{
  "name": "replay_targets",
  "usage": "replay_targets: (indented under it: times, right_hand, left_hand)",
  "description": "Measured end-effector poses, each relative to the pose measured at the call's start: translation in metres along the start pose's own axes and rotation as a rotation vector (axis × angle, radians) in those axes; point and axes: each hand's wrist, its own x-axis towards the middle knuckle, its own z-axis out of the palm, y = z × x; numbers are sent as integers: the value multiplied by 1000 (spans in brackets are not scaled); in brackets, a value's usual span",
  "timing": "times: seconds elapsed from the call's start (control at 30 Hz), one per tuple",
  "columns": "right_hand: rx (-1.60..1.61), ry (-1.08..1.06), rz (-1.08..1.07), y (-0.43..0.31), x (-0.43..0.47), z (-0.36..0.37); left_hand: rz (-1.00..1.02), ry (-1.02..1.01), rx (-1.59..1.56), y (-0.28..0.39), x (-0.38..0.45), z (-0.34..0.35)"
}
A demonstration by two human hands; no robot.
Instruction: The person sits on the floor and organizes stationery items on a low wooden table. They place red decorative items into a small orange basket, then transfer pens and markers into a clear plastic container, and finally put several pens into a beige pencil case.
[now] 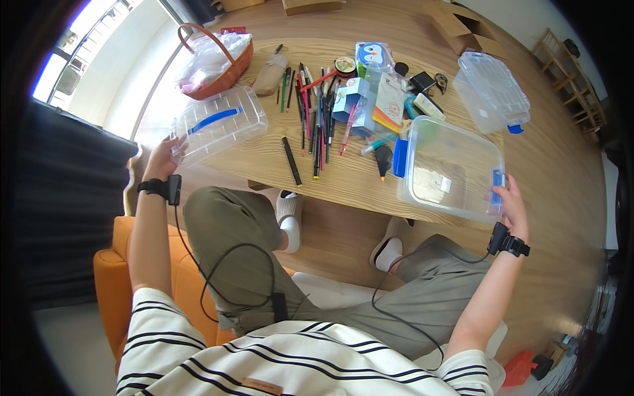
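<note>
My left hand point(167, 152) grips the near-left end of a clear plastic lid point(233, 129), which has a blue carrying handle point(215, 120) and rests over the table's left side. At the right, my right hand point(510, 203) holds the end of a clear plastic storage box point(458, 190) by its blue latch point(497, 187). The box is uncovered, and a second blue latch point(400, 157) hangs from its left end. Between the two hands lie many pencils and pens point(321, 116), a black marker point(291, 161) and a black correction-tape dispenser point(384, 161).
On the wooden table point(346, 193) are a blue paper box point(348, 98), a penguin-printed case point(372, 53), a beige pencil pouch point(271, 74) and a second clear box point(493, 91). A wicker basket point(237, 69) stands far left. Cables point(202, 277) run from both wrists across my lap.
</note>
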Motion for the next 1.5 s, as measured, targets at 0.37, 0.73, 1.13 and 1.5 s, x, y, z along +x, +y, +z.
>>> replay_targets:
  times: [0.37, 0.73, 1.13, 1.5]
  right_hand:
    - [-17, 45, 19, 2, 1, -2]
    - [-1, 118, 43, -6, -12, 1]
    - [37, 107, 13, -4, -7, 6]
    - [87, 139, 68, -2, -7, -3]
  left_hand:
    - [-222, 81, 40, -41, 60, -56]
    - [-295, 134, 184, -35, 73, -45]
    - [89, 148, 795, 3, 47, 24]
    - [476, -248, 1071, -25, -76, 289]
